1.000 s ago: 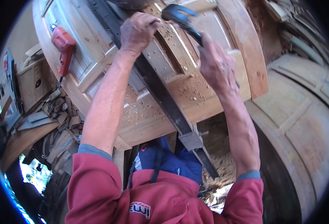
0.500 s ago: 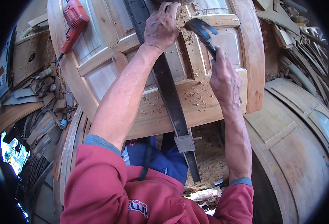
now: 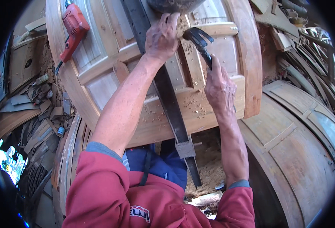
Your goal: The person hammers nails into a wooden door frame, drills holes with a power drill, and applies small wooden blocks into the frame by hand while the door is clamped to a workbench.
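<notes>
A wooden panelled door (image 3: 156, 117) lies in front of me, strewn with wood chips. My right hand (image 3: 220, 89) is closed round the handle of a dark claw hammer (image 3: 198, 40), whose head is over the door near a cross rail. To the left of the hammer head, my left hand (image 3: 161, 40) is closed with bent fingers above the door. Whatever it holds is hidden behind the hand. A long dark metal bar clamp (image 3: 168, 97) runs under my left wrist and across the door, its grey block (image 3: 185, 149) just past the near edge.
A red power drill (image 3: 74, 32) lies on the door's left part. At the top edge sits a dark rounded thing (image 3: 175, 4), partly cut off. Another panelled door (image 3: 289, 148) stands to the right. Wood offcuts (image 3: 47, 110) are heaped at left, with stacked boards (image 3: 304, 72) at far right.
The view has shifted slightly, so more of the dark rounded thing shows at the top. Both hands keep their closed poses, and the hammer stays about the same over the door.
</notes>
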### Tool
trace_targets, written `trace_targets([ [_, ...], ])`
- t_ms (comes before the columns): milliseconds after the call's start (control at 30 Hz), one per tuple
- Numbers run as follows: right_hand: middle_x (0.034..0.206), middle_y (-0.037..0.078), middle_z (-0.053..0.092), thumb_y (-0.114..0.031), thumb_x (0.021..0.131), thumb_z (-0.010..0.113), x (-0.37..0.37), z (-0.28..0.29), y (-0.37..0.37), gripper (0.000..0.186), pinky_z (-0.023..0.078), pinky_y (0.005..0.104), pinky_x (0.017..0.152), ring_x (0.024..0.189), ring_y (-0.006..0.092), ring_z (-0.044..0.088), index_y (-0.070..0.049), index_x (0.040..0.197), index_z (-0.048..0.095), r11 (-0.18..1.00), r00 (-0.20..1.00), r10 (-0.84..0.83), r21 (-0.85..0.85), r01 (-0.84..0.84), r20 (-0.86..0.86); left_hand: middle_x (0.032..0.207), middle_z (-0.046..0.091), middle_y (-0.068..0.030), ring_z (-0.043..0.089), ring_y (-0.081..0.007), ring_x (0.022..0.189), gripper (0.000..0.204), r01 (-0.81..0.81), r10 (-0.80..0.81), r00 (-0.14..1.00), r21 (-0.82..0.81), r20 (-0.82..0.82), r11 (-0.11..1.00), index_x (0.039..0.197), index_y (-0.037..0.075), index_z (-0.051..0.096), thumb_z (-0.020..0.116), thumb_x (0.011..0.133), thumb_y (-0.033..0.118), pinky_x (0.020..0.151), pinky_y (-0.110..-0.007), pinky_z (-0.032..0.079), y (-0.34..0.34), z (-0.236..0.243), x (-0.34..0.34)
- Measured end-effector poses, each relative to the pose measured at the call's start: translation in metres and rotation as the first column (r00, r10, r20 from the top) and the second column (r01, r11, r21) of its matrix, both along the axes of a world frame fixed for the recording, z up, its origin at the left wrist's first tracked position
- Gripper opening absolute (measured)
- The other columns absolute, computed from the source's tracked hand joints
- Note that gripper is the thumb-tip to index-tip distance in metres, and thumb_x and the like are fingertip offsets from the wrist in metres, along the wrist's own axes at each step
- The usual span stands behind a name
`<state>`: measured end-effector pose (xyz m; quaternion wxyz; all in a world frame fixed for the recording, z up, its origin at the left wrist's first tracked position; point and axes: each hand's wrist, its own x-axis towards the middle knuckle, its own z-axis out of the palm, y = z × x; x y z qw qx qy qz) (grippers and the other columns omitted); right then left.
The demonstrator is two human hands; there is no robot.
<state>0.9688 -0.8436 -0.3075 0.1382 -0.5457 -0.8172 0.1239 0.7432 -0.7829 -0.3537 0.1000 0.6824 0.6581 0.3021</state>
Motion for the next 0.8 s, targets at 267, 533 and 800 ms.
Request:
trace_targets([
  [267, 0.08, 0.013, 0.06, -0.013, 0.096, 0.06, -0.005, 0.008, -0.009, 0.048, 0.052, 0.0449, 0.052, 0.066, 0.0322, 0.065, -0.005, 0.142, 0.051, 0.99, 0.988, -0.065, 0.116, 0.081, -0.139, 0.118, 0.061, -0.02, 0.069, -0.0332, 0.09, 0.048, 0.008, -0.008, 1.0, 0.022, 0.017, 1.0, 0.128, 0.003, 0.056, 0.057, 0.08, -0.001, 0.079, -0.04, 0.057, 0.003, 0.008, 0.002],
  [533, 0.079, 0.012, 0.059, -0.012, 0.092, 0.065, -0.012, -0.003, -0.015, 0.054, 0.051, 0.0456, 0.052, 0.064, 0.0324, 0.064, -0.006, 0.144, 0.049, 0.994, 0.993, -0.103, 0.029, 0.105, -0.057, 0.13, 0.052, -0.0177, 0.063, -0.0307, 0.113, 0.069, -0.298, 0.362, 0.006, -0.344, 0.932, 0.89, 0.144, -0.002, 0.038, 0.064, 0.098, 0.043, 0.079, -0.04, 0.059, 0.011, 0.114, -0.018],
  [800, 0.096, 0.02, 0.066, -0.008, 0.094, 0.063, -0.004, 0.025, -0.03, 0.046, 0.053, 0.0476, 0.065, 0.077, 0.0401, 0.067, -0.002, 0.138, 0.053, 0.981, 0.956, -0.193, -0.069, 0.182, -0.221, 0.126, 0.054, -0.0209, 0.061, -0.034, 0.114, 0.064, -0.041, 0.423, 0.27, -0.429, 0.865, 0.903, 0.138, -0.005, 0.038, 0.067, 0.083, 0.01, 0.075, -0.05, 0.065, 0.069, 0.142, -0.042],
])
